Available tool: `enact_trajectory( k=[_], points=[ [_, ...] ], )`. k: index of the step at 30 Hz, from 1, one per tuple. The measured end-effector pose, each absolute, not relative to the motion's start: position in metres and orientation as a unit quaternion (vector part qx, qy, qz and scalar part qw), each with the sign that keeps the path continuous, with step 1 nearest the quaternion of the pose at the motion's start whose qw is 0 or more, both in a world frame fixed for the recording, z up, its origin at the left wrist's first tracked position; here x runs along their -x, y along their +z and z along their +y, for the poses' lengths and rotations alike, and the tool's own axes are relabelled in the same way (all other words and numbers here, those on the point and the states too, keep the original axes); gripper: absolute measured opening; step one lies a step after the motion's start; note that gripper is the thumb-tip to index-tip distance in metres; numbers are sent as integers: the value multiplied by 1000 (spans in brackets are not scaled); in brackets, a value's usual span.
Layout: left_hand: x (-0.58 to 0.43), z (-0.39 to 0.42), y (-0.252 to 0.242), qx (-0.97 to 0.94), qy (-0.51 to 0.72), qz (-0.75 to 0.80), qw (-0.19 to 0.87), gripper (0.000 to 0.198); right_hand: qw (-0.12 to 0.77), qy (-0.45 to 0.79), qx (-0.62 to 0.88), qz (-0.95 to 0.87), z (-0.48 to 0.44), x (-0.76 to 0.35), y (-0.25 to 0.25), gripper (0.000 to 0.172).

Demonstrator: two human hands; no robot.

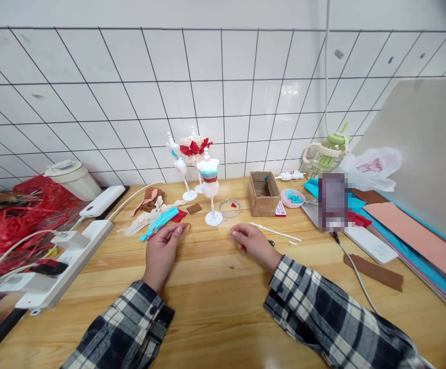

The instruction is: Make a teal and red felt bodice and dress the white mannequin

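My left hand (163,248) is closed in a pinch on a small brown strip (186,226), whose end sticks out past the fingertips. To its right, my right hand (254,243) has thumb and fingers pressed together; whatever may be in them is hidden. Between and beyond both hands stands a small white mannequin (209,189) on a round base, wrapped with light blue and dark red bands. Just past my left hand lie blue crepe strips (160,223), cream strips (146,218) and a brown square (194,208). A metal ring (229,207) lies beside the mannequin's base.
Two more mannequins stand behind, one with red bows (196,147). A cardboard box (263,193), a pink bowl (292,198) and white sticks (276,232) are right of centre. A power strip (69,264) runs along the left; coloured sheets (411,225) and a cable lie right.
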State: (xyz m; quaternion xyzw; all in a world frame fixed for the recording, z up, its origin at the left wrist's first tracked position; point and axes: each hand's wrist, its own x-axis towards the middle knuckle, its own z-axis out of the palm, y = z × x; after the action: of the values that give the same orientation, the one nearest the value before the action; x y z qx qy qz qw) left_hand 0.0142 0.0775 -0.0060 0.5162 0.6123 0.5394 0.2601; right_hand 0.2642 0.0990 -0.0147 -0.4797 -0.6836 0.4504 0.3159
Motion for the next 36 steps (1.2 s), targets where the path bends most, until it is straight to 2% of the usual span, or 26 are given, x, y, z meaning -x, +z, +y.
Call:
enact_trajectory(
  k=[3, 5, 8, 10, 15, 16, 20, 22, 25, 30, 32, 34, 36],
  points=[
    [-17, 79, -7, -520, 535, 610, 269, 32, 399, 508, 461, -609, 107, -266, -1, 20],
    [-19, 79, -8, -522, 532, 609, 272, 31, 441, 490, 462, -592, 116, -270, 12, 23],
    [-22, 79, -10, -535, 525, 602, 275, 29, 525, 389, 491, -576, 137, -285, 36, 26],
    [-23, 79, -11, -551, 516, 600, 264, 26, 549, 281, 526, -586, 154, -301, 49, 26],
    [-22, 81, -11, -609, 483, 587, 225, 20, 445, 49, 632, -632, 179, -333, 55, 15],
    [-21, 81, -11, -617, 480, 581, 228, 20, 418, 19, 639, -645, 180, -336, 52, 18],
    [-19, 82, -10, -644, 455, 555, 266, 21, 326, -57, 645, -689, 177, -338, 46, 49],
    [-17, 82, -11, -648, 439, 553, 286, 22, 303, -80, 633, -707, 175, -336, 48, 45],
    [-16, 82, -12, -645, 426, 541, 331, 28, 318, -98, 601, -726, 168, -329, 54, 33],
    [-23, 72, -8, -638, 448, 493, 387, 16, 436, -90, 463, -767, 139, -309, 39, 45],
    [-30, 64, -6, -631, 461, 470, 411, 14, 432, -66, 406, -803, 122, -299, 23, 36],
    [-39, 55, -3, -626, 461, 446, 443, 15, 391, -12, 344, -854, 106, -290, 8, 25],
    [-48, 46, -1, -620, 451, 431, 475, 16, 405, 89, 360, -836, 92, -282, -1, 32]
  ],
)
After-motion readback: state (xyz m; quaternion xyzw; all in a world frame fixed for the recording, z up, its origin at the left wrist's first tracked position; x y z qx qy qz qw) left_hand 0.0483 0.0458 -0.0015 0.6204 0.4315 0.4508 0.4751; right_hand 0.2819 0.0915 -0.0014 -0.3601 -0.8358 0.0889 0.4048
